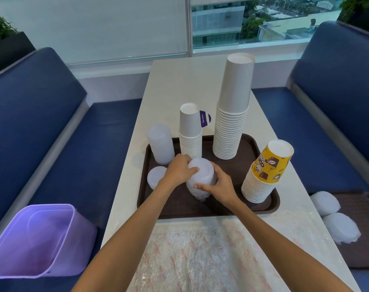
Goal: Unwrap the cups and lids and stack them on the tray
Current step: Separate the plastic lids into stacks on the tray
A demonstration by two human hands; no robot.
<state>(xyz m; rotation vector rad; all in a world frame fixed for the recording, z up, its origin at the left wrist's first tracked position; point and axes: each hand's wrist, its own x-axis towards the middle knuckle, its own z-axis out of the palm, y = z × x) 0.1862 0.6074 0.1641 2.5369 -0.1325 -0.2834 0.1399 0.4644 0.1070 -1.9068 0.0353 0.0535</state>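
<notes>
Lid stack (201, 171) stands mid-tray (234, 175), wrap (200, 196) apparently bunched at its base. The left hand (178, 170) curls over its top and the right hand (220, 187) grips its side. Unwrapping looks under way; next, the wrap must come off without toppling the lids.

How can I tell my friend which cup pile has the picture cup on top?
Find the white table between the blue benches, then the brown tray on it. The pile stands at the tray's right edge, leaning a bit. Its top cup is yellow with brown drawings; the tall pile and the short pile are plain grey-white.
</notes>
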